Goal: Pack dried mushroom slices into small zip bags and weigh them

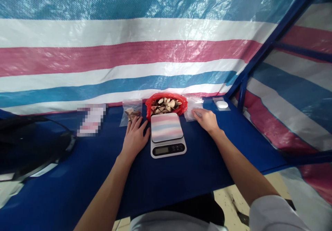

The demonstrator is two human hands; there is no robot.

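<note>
A white kitchen scale (167, 129) with a shiny plate and a dark display panel lies between my hands. Just behind it, an open red plastic bag (184, 103) holds dried brownish-white slices (166, 105). My left hand (136, 135) rests flat with fingers spread, left of the scale. Its fingertips reach the lower edge of a clear bag (131, 108) with a few brown pieces inside. On the right, my right hand (206, 119) is closed, its curled fingers at the edge of another clear plastic bag (193, 103). Whatever those fingers hold is hidden.
A white oval object (222, 104) on a small clear bag lies at the back right. To the left are a blurred-out paper (92, 120) and a black item (33, 144). Striped sheeting (129, 54) and a blue frame bar (269, 40) bound the blue table (160, 182).
</note>
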